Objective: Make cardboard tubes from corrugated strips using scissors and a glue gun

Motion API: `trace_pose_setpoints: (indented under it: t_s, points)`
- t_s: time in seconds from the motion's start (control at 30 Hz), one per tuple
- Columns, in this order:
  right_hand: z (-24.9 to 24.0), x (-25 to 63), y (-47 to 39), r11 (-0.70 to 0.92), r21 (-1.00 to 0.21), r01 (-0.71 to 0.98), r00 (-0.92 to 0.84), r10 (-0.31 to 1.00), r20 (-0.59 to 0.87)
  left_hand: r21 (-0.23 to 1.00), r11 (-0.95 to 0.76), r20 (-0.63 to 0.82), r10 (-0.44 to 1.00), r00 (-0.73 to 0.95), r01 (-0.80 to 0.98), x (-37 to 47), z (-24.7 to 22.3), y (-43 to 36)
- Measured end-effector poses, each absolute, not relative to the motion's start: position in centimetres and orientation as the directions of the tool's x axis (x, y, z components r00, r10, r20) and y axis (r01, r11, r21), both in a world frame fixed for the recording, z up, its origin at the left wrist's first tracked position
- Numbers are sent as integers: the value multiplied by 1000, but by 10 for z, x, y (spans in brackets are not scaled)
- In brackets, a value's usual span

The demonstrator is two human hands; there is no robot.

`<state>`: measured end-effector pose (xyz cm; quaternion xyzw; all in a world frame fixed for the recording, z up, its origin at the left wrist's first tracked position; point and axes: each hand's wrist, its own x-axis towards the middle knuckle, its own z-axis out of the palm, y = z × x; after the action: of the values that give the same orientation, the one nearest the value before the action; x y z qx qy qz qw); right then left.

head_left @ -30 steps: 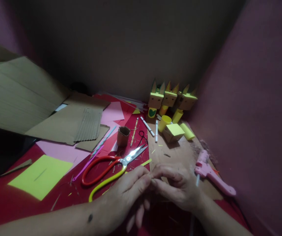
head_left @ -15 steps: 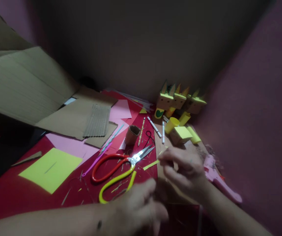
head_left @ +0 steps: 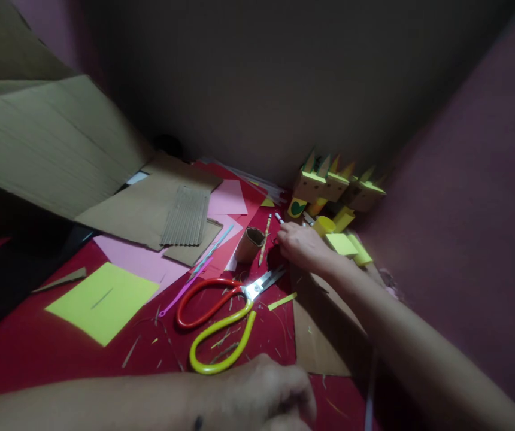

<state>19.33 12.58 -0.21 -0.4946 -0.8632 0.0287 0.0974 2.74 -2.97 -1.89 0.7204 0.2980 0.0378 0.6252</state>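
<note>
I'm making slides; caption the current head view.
Right hand at a white marker, left hand near red-and-yellow scissors, cardboard and yellow paper at left.

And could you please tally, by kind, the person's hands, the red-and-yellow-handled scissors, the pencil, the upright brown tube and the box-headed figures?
Hands: 2 (left hand, right hand)
Scissors: 1
Pencil: 1
Brown tube: 1
Box-headed figures: 3
Total: 8
White pens by the right hand are partly hidden, so uncounted.
</note>
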Motion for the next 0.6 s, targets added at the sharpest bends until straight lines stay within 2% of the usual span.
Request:
trace_pose_setpoints:
  t_s: [0.13, 0.3, 0.4, 0.5, 0.6]
  points:
    - [17, 209, 138, 369, -359, 857, -273, 917, 291, 916, -34, -330, 498, 802, 399, 29, -20, -28]
    - [47, 216, 151, 311, -640, 703, -134, 941, 310, 928, -17, -312, 510, 801, 373, 30, -28, -28]
    - [64, 205, 159, 320, -767, 556, -96, 942, 323, 933, -32, -289, 529, 798, 359, 32, -33, -29]
    - [81, 186, 171, 286, -911, 298, -2, 954, 299, 941, -36, -270, 519, 811, 336, 33, -35, -28]
    - [96, 159, 185, 329, -925, 192, 15, 941, 338, 945, -19, -276, 492, 825, 328, 34, -38, -26]
